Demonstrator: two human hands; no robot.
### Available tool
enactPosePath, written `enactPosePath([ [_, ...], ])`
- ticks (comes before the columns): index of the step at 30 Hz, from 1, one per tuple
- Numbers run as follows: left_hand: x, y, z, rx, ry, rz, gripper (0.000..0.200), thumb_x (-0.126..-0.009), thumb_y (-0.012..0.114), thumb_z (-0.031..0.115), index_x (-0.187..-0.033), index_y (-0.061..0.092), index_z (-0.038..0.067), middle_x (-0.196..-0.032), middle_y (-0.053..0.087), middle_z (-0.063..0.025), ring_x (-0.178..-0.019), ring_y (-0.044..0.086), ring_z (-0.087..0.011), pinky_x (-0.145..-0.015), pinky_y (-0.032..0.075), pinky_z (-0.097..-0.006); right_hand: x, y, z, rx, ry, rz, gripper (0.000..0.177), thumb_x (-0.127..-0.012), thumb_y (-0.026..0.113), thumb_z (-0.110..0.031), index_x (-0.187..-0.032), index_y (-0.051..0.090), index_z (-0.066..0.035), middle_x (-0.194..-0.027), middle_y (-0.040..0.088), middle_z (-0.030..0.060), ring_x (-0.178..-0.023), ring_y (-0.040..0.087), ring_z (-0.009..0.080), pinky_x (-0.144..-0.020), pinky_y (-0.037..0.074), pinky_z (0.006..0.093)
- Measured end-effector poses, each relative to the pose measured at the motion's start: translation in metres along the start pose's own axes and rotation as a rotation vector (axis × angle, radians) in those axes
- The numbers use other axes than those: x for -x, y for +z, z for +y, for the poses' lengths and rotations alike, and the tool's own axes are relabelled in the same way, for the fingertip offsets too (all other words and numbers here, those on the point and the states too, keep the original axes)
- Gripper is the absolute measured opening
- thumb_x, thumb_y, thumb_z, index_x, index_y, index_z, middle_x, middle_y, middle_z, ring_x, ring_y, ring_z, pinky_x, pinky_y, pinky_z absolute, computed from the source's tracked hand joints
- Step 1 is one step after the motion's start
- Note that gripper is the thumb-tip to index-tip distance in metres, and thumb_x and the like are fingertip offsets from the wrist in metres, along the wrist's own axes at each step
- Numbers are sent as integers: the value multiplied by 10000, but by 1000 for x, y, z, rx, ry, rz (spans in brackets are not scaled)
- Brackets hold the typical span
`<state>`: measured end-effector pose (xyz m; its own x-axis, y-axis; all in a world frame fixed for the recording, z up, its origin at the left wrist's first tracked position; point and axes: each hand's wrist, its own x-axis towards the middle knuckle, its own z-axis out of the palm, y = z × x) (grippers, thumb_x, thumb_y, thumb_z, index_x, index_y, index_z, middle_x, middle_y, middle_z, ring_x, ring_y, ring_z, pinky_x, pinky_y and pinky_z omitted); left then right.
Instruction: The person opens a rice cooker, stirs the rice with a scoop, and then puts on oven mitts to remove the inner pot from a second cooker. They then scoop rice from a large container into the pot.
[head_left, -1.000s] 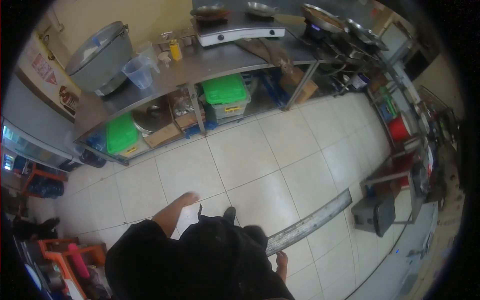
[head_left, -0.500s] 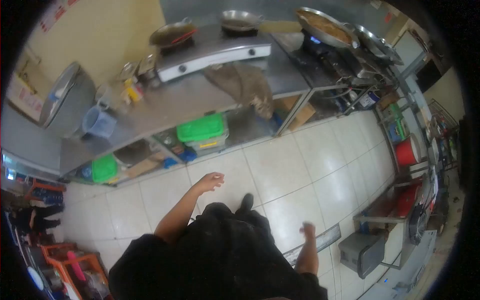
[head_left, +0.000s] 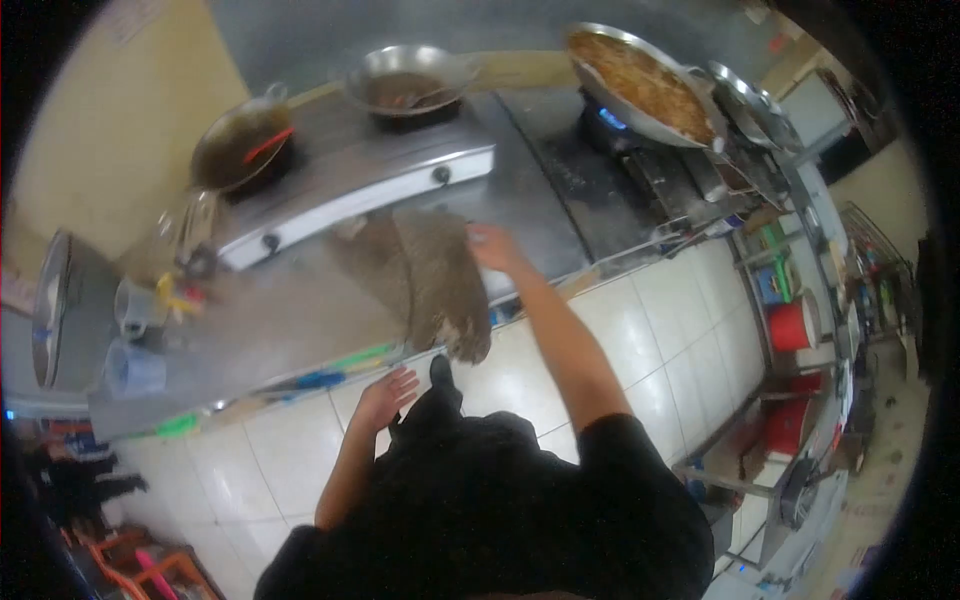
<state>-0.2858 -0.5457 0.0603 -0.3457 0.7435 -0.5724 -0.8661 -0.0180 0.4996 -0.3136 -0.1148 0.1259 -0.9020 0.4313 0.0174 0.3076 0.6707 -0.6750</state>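
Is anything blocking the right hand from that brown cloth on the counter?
Nothing visible does. The right hand is at the edge of the brown cloth; blur hides whether they touch. The stove sits behind the cloth, not between them.

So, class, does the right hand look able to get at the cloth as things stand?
Yes, seemingly: the right hand is at the edge of the cloth, with nothing visible between them. Whether they touch is too blurred to tell.

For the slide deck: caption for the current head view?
Right hand at the edge of a brown cloth on a steel counter, before a two-burner stove; left hand open.
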Motion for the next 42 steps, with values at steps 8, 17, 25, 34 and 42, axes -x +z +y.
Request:
enactPosePath([
  [8, -38, 74, 22, 196, 18, 139, 609, -1080, 386, 451, -1544, 334, 62, -1532, 455, -138, -1417, 425, -331, -1168, 325, -502, -94, 18, -24, 103, 24, -59, 681, -905, 661, -490, -1426, 536, -69, -1392, 580, 228, -1280, 544, 425, -1082, 436, 479],
  [17, -69, 135, -34, 579, 403, 381, 467, -1065, 427, 407, -1386, 559, 95, -1347, 640, -89, -1288, 535, -246, -1150, 347, -511, -44, -140, -36, -150, -553, -511, 315, -845, 744, -277, -1003, 617, -35, -963, 674, 195, -950, 647, 377, -821, 495, 489],
  [25, -138, 93, -64, 793, 521, 429, 522, -991, 598, 461, -1390, 515, 135, -1478, 508, -48, -1365, 454, -244, -1152, 357, -474, 86, -335, 23, -520, -416, -559, 267, -925, 710, -205, -886, 491, -57, -752, 561, 147, -688, 588, 323, -605, 433, 418],
  [34, -170, 127, -43, 375, 724, 744, 697, -995, 643, 400, -1568, 344, 137, -1605, 330, -139, -1423, 388, -345, -1147, 404, -486, 136, -389, 102, -545, 6, -542, 283, -899, 771, -147, -865, 510, -43, -780, 548, 79, -761, 539, 181, -704, 471, 362],
  [42, -121, 288, 40, 537, 1256, 1041, 175, -977, 660, 200, -1065, 560, 86, -1090, 651, -93, -985, 631, -229, -853, 518, -379, 133, -358, 98, -763, 123, -667, 263, -915, 746, -80, -926, 487, -34, -932, 638, 79, -966, 639, 169, -822, 495, 306],
])
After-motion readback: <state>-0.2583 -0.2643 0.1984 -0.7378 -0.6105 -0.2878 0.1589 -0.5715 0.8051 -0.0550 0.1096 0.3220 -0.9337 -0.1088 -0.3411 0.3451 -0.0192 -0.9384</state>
